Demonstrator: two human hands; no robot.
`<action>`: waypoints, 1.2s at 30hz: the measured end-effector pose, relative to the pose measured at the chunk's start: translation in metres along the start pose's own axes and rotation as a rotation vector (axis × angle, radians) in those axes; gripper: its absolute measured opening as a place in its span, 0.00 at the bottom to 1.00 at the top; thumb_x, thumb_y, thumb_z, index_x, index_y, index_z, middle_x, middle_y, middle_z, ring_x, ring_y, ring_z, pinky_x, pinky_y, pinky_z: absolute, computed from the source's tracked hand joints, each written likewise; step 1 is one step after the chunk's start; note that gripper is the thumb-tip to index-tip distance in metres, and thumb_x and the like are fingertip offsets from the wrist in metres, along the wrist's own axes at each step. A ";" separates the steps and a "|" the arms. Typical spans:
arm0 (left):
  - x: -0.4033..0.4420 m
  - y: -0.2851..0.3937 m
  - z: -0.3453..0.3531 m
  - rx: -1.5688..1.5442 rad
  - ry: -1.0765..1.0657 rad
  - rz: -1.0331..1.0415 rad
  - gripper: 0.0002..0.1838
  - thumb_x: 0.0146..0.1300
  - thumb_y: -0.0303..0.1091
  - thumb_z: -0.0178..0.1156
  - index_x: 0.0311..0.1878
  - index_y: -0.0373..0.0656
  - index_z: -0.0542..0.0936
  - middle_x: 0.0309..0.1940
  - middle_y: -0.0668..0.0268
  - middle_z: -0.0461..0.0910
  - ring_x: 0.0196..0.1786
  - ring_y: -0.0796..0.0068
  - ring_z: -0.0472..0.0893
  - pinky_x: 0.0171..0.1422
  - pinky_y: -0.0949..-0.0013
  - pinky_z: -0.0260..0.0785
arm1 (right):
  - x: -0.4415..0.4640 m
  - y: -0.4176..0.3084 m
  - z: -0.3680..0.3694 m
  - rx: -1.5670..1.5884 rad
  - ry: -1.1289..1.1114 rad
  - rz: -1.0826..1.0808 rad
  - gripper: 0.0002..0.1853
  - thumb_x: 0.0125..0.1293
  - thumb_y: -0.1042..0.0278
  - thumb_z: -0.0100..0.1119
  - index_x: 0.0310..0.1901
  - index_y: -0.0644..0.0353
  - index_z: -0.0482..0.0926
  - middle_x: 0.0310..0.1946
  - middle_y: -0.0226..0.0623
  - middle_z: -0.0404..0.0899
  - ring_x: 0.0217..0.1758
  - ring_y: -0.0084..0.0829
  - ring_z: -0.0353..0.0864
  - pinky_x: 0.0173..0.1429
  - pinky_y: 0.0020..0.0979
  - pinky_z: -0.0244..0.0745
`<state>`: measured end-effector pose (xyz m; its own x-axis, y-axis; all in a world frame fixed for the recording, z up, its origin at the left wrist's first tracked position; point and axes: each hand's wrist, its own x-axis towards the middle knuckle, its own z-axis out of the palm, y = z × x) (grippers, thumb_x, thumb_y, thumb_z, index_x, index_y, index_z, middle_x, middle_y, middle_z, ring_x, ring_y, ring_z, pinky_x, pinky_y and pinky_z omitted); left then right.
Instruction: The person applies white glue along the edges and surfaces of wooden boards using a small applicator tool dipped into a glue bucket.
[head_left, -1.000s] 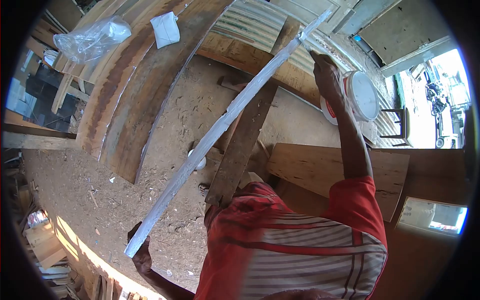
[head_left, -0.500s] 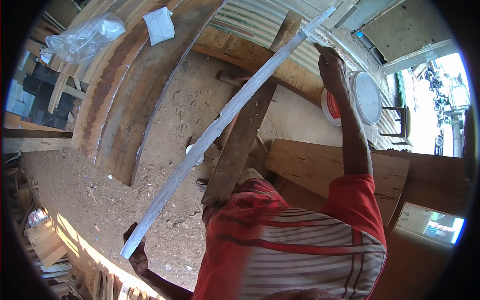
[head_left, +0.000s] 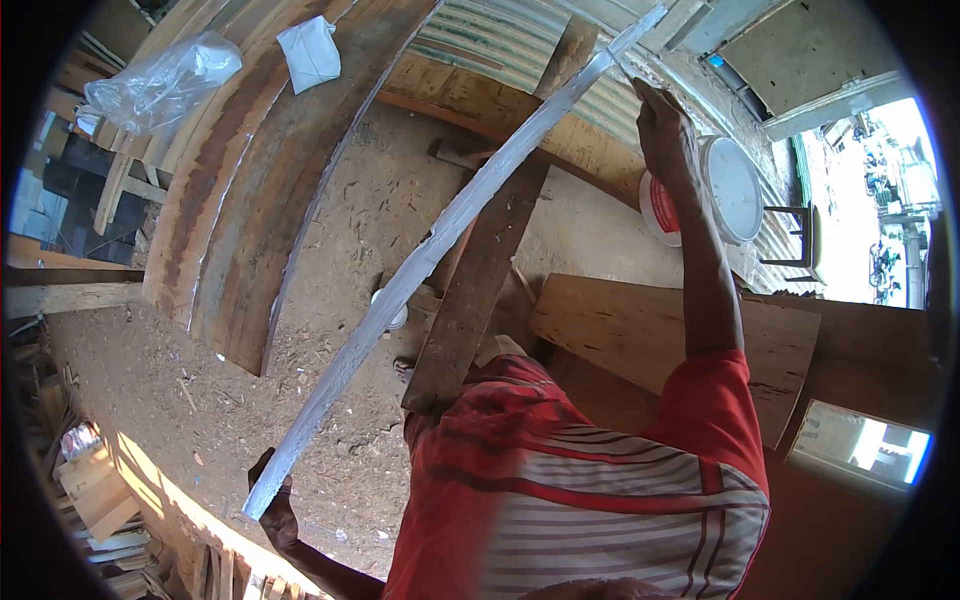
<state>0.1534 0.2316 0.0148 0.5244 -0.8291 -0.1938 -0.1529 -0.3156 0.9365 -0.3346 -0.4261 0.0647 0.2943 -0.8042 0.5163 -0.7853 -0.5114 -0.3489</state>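
Observation:
A long narrow strip (head_left: pixel 420 262), coated whitish-grey, runs diagonally from the lower left to the top right. My left hand (head_left: pixel 277 508) grips its lower end, with fingers and thumb on either side. Near the upper end is my right hand (head_left: pixel 664 125), its fingers pinched together beside the strip; a small thin thing seems to reach from the fingertips to the strip, too small to make out. Under the strip, a dark brown plank (head_left: pixel 480 285) slants up from my lap.
Wide boards (head_left: pixel 270 180) at the upper left bear a clear plastic bag (head_left: pixel 170 82) and a white packet (head_left: pixel 310 54). White buckets (head_left: pixel 732 190) stand right of my right forearm. A light wooden board (head_left: pixel 640 325) lies right of my lap; wood scraps (head_left: pixel 98 490) are at lower left.
The view has shifted slightly, so the boards appear farther left. My right hand has moved slightly up along the strip's upper end. My left hand keeps its hold.

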 end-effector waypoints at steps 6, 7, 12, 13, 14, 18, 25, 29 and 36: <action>0.003 -0.001 0.004 0.104 0.089 -0.085 0.50 0.65 0.73 0.67 0.74 0.38 0.73 0.71 0.55 0.73 0.72 0.58 0.73 0.70 0.54 0.72 | 0.021 0.028 0.011 -0.034 -0.066 -0.052 0.20 0.74 0.78 0.54 0.64 0.56 0.84 0.49 0.52 0.85 0.52 0.55 0.86 0.56 0.47 0.79; 0.004 0.000 0.004 0.049 0.072 -0.019 0.49 0.66 0.73 0.66 0.74 0.38 0.73 0.70 0.55 0.74 0.72 0.58 0.73 0.70 0.54 0.72 | 0.022 0.022 0.006 -0.028 -0.096 -0.064 0.21 0.74 0.78 0.54 0.64 0.55 0.84 0.49 0.51 0.85 0.51 0.54 0.86 0.56 0.46 0.79; 0.005 0.002 0.006 0.000 0.044 0.069 0.47 0.69 0.72 0.63 0.73 0.37 0.74 0.70 0.55 0.74 0.70 0.58 0.75 0.69 0.57 0.73 | -0.007 -0.014 -0.006 0.118 -0.152 -0.111 0.21 0.74 0.79 0.55 0.64 0.54 0.85 0.49 0.48 0.85 0.49 0.49 0.86 0.55 0.43 0.80; 0.006 0.006 0.008 -0.006 0.043 0.073 0.46 0.70 0.71 0.63 0.73 0.37 0.74 0.70 0.55 0.74 0.70 0.58 0.75 0.69 0.57 0.73 | -0.014 -0.024 -0.011 0.154 -0.179 -0.112 0.21 0.74 0.79 0.55 0.64 0.54 0.85 0.49 0.47 0.85 0.49 0.48 0.87 0.55 0.43 0.80; 0.005 0.003 0.007 -0.001 0.049 0.064 0.45 0.71 0.69 0.64 0.73 0.37 0.74 0.71 0.55 0.74 0.70 0.58 0.75 0.70 0.57 0.73 | -0.018 -0.031 -0.015 0.190 -0.208 -0.111 0.20 0.74 0.79 0.56 0.64 0.54 0.85 0.49 0.47 0.85 0.48 0.47 0.87 0.55 0.43 0.80; 0.006 0.005 0.006 0.128 0.105 -0.120 0.40 0.72 0.62 0.66 0.72 0.38 0.75 0.71 0.55 0.74 0.72 0.58 0.75 0.72 0.57 0.72 | -0.010 -0.027 -0.016 0.080 -0.066 -0.016 0.20 0.74 0.78 0.56 0.65 0.54 0.84 0.50 0.46 0.85 0.50 0.48 0.87 0.55 0.43 0.80; 0.012 0.014 0.009 0.179 0.127 -0.221 0.37 0.72 0.59 0.68 0.72 0.41 0.73 0.66 0.63 0.73 0.69 0.65 0.72 0.70 0.60 0.70 | -0.052 -0.057 -0.016 0.034 -0.154 -0.148 0.24 0.71 0.83 0.56 0.66 0.55 0.83 0.55 0.49 0.83 0.57 0.51 0.85 0.60 0.45 0.81; 0.011 0.005 0.006 -0.023 0.057 0.007 0.33 0.74 0.53 0.67 0.72 0.40 0.73 0.65 0.62 0.73 0.69 0.65 0.72 0.72 0.60 0.69 | -0.035 -0.056 -0.025 0.027 -0.095 -0.071 0.23 0.71 0.81 0.57 0.65 0.56 0.84 0.54 0.49 0.84 0.55 0.51 0.86 0.59 0.45 0.81; 0.015 0.018 0.009 0.093 0.096 -0.137 0.31 0.74 0.49 0.67 0.71 0.40 0.74 0.64 0.62 0.74 0.67 0.66 0.73 0.69 0.61 0.69 | -0.019 -0.027 -0.004 0.006 -0.108 -0.043 0.23 0.72 0.80 0.55 0.66 0.55 0.83 0.53 0.49 0.85 0.55 0.51 0.86 0.58 0.45 0.81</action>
<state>0.1512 0.2095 0.0264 0.6226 -0.7291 -0.2843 -0.1491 -0.4671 0.8716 -0.3211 -0.3953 0.0672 0.3851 -0.8093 0.4435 -0.7676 -0.5476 -0.3329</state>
